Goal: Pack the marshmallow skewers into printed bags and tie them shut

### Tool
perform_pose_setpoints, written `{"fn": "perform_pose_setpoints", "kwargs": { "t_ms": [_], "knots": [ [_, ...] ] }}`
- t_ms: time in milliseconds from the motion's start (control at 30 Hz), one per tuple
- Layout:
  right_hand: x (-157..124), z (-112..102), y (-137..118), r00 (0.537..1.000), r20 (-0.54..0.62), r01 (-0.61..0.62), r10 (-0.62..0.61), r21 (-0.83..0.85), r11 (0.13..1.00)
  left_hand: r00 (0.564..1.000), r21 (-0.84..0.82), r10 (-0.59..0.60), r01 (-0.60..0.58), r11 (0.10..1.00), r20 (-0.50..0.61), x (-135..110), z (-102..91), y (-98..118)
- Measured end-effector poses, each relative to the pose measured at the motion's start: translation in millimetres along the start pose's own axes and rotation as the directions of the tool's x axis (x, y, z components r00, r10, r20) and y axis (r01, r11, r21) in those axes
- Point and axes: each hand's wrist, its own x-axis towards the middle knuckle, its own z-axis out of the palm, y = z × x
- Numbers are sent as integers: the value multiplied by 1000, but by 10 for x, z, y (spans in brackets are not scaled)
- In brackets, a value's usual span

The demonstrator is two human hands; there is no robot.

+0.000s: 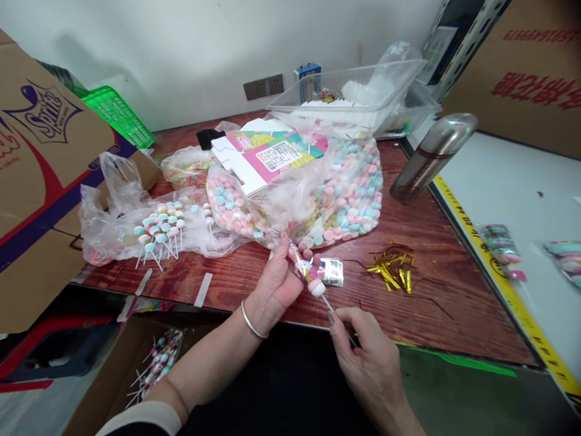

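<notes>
Near the table's front edge, my left hand (pixel 276 284) is closed round a small printed plastic wrapper (pixel 299 261). A marshmallow lollipop (pixel 316 288) is partly inside it, its white end showing at the wrapper's mouth. My right hand (pixel 370 351) pinches the lollipop's white stick (pixel 327 303) below that end. A small silvery-white packet (pixel 332 272) lies just behind, beside my left fingers. To the right are gold twist ties (pixel 394 271). Several marshmallow lollipops (pixel 163 227) lie on clear plastic at the left, with one more (pixel 208 218) apart from them.
Large clear bags of pastel marshmallows (pixel 354 194) fill the table's middle, under a printed card box (pixel 276 154). A steel flask (pixel 431 157) stands right of them. Behind is a clear plastic bin (pixel 349 115). A carton (pixel 49 157) stands left; an open box (pixel 106 378) of lollipops sits below.
</notes>
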Motion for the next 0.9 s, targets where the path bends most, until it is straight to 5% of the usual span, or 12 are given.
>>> {"fn": "perform_pose_setpoints", "kwargs": {
  "t_ms": [133, 400, 467, 633, 733, 800, 900],
  "knots": [
    [-6, 27, -28, 1000, -22, 7, -8, -51, 999, 1000, 17, 13, -13, 1000, 29, -42, 45, -43],
    [77, 69, -125, 942, 83, -334, 324, 302, 893, 990, 111, 15, -30, 993, 137, -89, -53, -265],
    [137, 108, -132, 904, 149, -422, 401, 462, 780, 989, 150, 10, -32, 988, 147, -108, -96, -360],
    [258, 200, -93, 757, 370, -562, 538, 789, 249, 982, 296, 5, -62, 953, 188, -181, -183, -484],
    [280, 200, -62, 721, 427, -571, 546, 812, 119, 961, 415, -108, -8, 910, 254, -206, -233, -496],
    [276, 189, -36, 723, 433, -578, 538, 806, 126, 962, 483, -107, -29, 875, 252, -201, -265, -526],
    [252, 180, 14, 777, 319, -560, 543, 744, 364, 975, 529, -29, -95, 843, 220, -161, -303, -598]
  ]
}}
